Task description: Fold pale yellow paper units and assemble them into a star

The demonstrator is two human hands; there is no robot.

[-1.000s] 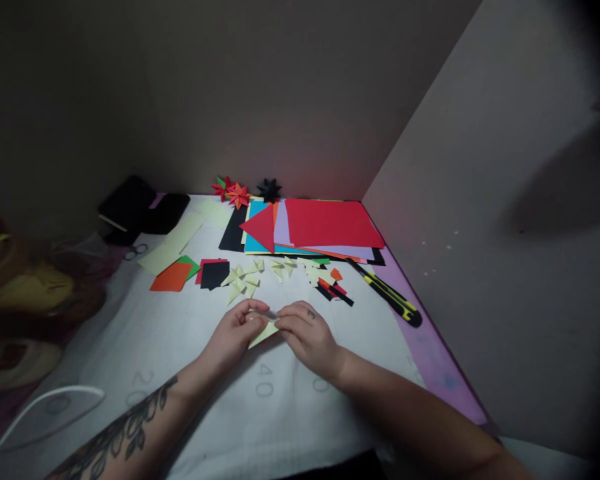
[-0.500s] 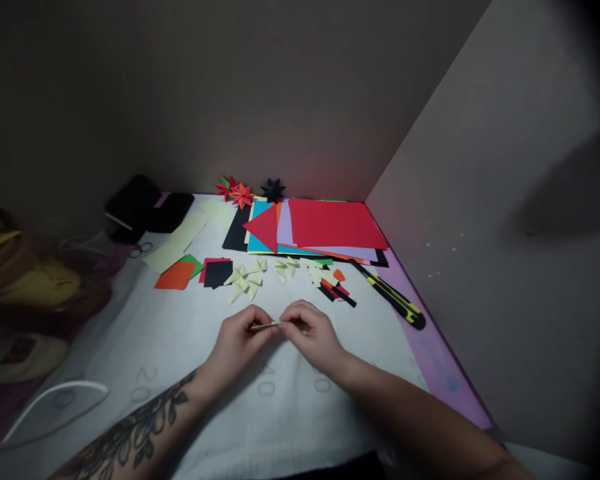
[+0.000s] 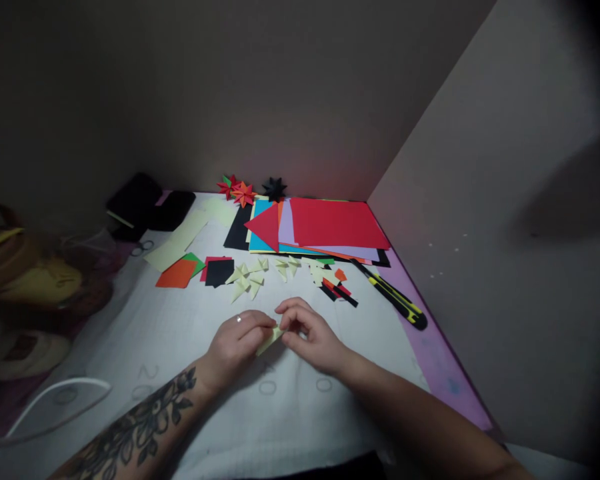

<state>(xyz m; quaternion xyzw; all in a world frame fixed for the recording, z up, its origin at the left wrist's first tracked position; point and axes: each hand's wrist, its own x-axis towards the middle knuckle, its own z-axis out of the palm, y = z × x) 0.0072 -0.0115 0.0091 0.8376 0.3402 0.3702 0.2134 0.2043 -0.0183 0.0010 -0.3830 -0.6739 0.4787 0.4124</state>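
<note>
A small folded piece of pale yellow paper [image 3: 269,341] is held above the cloth between my two hands. My left hand [image 3: 237,343], with a ring on one finger, has its thumb and fingers closed on the paper's left side. My right hand [image 3: 313,337] curls its thumb and forefinger at the paper's right tip; its other fingers arch above. Just beyond the hands lie several folded pale yellow paper pieces [image 3: 241,280]. To their right is a small heap of coloured paper scraps [image 3: 325,273].
A black and yellow box cutter [image 3: 395,297] lies at right. Behind are stacked coloured sheets [image 3: 340,223] with a red paper triangle [image 3: 265,228], and folded paper stars [image 3: 243,193]. Paper squares [image 3: 219,273] and scissors [image 3: 143,248] lie left. A white cable [image 3: 87,381] curves at lower left.
The paper has turned from nearly edge-on to showing a slanted face. My left hand has rolled over so its back and ring show, while my right fingers have lifted and loosened slightly.
</note>
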